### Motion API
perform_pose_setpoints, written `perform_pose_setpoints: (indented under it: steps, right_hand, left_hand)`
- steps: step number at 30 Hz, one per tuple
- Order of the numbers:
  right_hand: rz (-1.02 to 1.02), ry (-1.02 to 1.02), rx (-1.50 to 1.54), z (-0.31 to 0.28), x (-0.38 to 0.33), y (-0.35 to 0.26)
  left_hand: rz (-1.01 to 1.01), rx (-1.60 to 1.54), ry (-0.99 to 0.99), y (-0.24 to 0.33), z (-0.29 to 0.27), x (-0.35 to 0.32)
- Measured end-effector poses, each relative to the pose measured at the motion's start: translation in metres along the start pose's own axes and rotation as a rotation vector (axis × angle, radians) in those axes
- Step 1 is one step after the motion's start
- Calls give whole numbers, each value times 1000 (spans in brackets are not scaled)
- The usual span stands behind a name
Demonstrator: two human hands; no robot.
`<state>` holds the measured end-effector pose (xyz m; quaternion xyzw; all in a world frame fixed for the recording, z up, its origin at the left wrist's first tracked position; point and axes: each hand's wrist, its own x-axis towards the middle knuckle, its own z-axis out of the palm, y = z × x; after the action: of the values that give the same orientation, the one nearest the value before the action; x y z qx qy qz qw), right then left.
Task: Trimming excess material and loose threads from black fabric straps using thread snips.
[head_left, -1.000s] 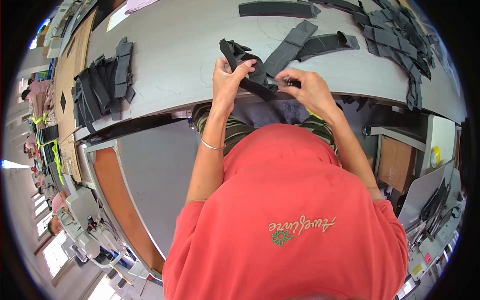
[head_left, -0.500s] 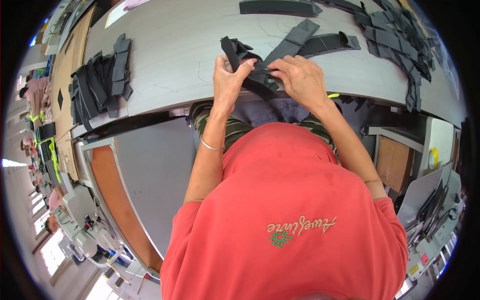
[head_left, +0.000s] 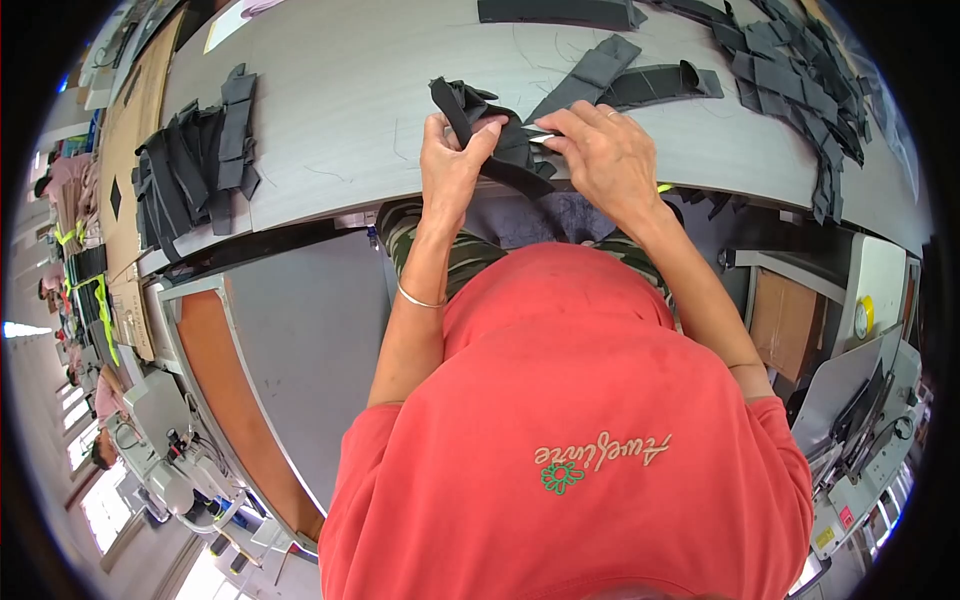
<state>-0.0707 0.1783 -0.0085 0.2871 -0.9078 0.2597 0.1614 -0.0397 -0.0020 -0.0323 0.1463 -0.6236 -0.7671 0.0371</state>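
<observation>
Dark grey fabric strip (head_left: 515, 172) hangs bunched over the table's near edge, one end standing up above my left thumb. My left hand (head_left: 452, 168) is closed on it, thumb and fingers pinching the folds. My right hand (head_left: 608, 155) is closed just to the right, with a small shiny pale metal tool (head_left: 541, 137) between thumb and fingers. Its tip meets the cloth; most of it is hidden, so its exact kind is unclear. Beyond the right fingers lie two loose strips, a flat grey strip (head_left: 585, 78) and a curved dark strip (head_left: 655, 88).
A pile of dark strips (head_left: 190, 165) lies on the table (head_left: 330, 95) at left. A larger heap of strips (head_left: 795, 85) spreads at right, partly over the edge. Another strip (head_left: 555, 12) lies at the far side. Loose threads are scattered about. A cardboard box (head_left: 788, 320) sits below right.
Both hands have shifted slightly, the left a little leftward with the cloth, the right a little to the right. The pale metal tool now shows at the right fingertips.
</observation>
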Motion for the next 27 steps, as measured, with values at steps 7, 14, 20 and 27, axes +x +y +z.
perform_pose_setpoints:
  steps: [7,14,20,27]
  right_hand:
    - [-76,-141,-10,8,6,-11]
    - [-117,-177,-78,17,9,-13]
    - [-98,-171,-35,16,10,-10]
    - [-150,-171,-99,21,11,-12]
  left_hand:
    - [4,57,10,-5,-1,0]
    - [22,24,12,-2,1,-5]
    - [33,15,11,-2,0,-6]
    - [35,17,11,-4,-1,-5]
